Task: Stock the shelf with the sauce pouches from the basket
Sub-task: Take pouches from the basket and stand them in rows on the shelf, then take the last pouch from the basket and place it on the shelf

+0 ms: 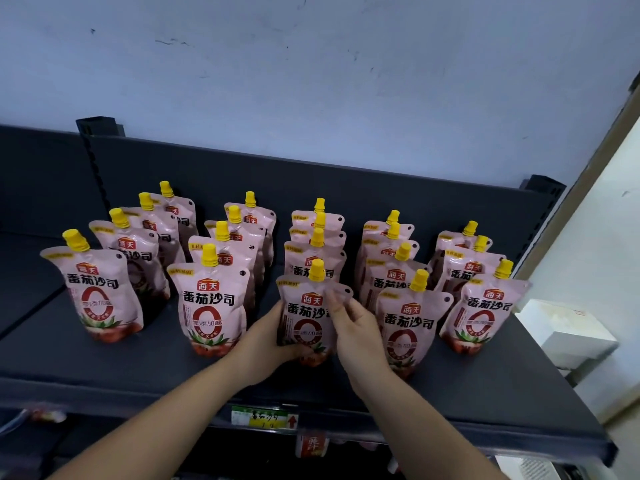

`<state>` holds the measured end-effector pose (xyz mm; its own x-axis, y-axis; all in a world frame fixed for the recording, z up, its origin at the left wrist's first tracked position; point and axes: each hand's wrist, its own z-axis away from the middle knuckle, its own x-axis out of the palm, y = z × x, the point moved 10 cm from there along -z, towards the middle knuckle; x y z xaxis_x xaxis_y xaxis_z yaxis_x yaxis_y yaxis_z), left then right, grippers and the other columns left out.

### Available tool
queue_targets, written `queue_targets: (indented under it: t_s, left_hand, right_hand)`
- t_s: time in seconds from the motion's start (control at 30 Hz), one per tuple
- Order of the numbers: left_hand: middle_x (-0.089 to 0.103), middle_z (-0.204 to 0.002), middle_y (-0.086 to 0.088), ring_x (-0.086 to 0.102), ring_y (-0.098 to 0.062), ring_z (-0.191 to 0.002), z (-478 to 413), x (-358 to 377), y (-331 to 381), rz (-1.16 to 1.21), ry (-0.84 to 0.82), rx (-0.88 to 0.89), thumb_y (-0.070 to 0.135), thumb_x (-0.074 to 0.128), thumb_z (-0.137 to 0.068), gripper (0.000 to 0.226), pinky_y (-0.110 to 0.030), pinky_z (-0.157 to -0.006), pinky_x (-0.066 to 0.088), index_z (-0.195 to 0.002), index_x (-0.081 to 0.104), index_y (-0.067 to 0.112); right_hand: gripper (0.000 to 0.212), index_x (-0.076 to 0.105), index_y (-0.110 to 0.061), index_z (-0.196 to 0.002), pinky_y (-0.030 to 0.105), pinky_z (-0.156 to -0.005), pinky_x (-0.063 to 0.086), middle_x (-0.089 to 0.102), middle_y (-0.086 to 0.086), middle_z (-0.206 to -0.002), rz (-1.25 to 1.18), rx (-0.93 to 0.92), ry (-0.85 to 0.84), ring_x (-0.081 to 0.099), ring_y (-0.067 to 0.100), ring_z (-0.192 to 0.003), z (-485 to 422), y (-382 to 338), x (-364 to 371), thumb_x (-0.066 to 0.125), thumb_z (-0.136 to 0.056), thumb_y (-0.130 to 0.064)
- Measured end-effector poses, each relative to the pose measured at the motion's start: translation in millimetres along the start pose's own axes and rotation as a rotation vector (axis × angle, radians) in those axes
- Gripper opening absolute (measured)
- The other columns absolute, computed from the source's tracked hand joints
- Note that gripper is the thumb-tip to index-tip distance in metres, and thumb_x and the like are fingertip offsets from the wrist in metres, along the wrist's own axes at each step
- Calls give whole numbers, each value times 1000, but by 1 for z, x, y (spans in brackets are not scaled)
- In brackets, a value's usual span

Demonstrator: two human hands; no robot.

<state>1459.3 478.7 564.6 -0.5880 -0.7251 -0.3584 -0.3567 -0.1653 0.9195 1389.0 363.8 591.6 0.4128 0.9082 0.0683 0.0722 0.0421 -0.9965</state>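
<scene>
My left hand curls round the lower left side of the front pouch, and my right hand pinches its upper right edge. The pouch stands upright at frame centre, yellow spout up, heading the middle row on the dark shelf. Both hands touch it, so neither is nearer. The left neighbour and right neighbour stand just beside it, so I judge I must draw my hands back toward me. The basket is out of view.

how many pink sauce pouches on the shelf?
19 yellow-capped pink sauce pouches on the dark shelf, in five front-to-back rows: 4, 4, 4, 4, 3 left to right. Others may be hidden behind.
</scene>
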Motion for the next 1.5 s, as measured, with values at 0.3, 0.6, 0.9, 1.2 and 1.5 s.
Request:
queue_targets:
  t_s: [0.3, 0.6, 0.9, 1.2, 1.5]
  left_hand:
    - [63, -126, 12, 60, -2, -118, 2, -5, -8, -29, 3, -87, 19, 85, -73, 77, -25, -98, 51, -136, 42, 27]
    - [64, -122, 12, 60, -1, -113, 22, -8, 4, -121, 119, -104, 17, 86, -72, 72, -17, -95, 49, -134, 48, 22]
    - [57, -119, 17, 55, -2, -115, 52, -26, -2, -269, 158, -165, 29, 83, -75, 81, -27, -103, 46, -141, 36, 28]
    - [63, -106, 19, 63, 0, -95, 113, -86, 11, -394, 218, -130, 37, 76, -79, 64, -24, -87, 52, -134, 45, 40]
    - [64, -118, 10, 64, -12, -103, 202, -210, 13, -696, 265, -188, 48, 70, -81, 59, -36, -88, 54, -133, 45, 32]
  right_hand:
    - [30, 66, -30, -122, 10, -83, 52, 73, -15, -115, 151, 77, -98, 66, -3, -107, 18, 32, -8, 65, -92, -32]
    - [38, 63, -25, -123, 3, -73, 48, 70, -16, -110, 284, 158, -140, 63, -10, -98, 18, 44, -23, 66, -91, -4]
    - [51, 54, -16, -136, 12, -83, 48, 65, -5, -124, 338, 268, -154, 60, 6, -109, 35, 42, -40, 64, -89, 2]
    - [47, 53, -15, -137, 25, -93, 45, 61, 0, -132, 711, 169, -125, 57, 13, -116, 71, 31, -13, 66, -92, -19]
    - [39, 57, -11, -124, 34, -84, 48, 62, 11, -123, 1161, -20, -70, 59, 29, -108, 85, -11, 110, 59, -91, -32]
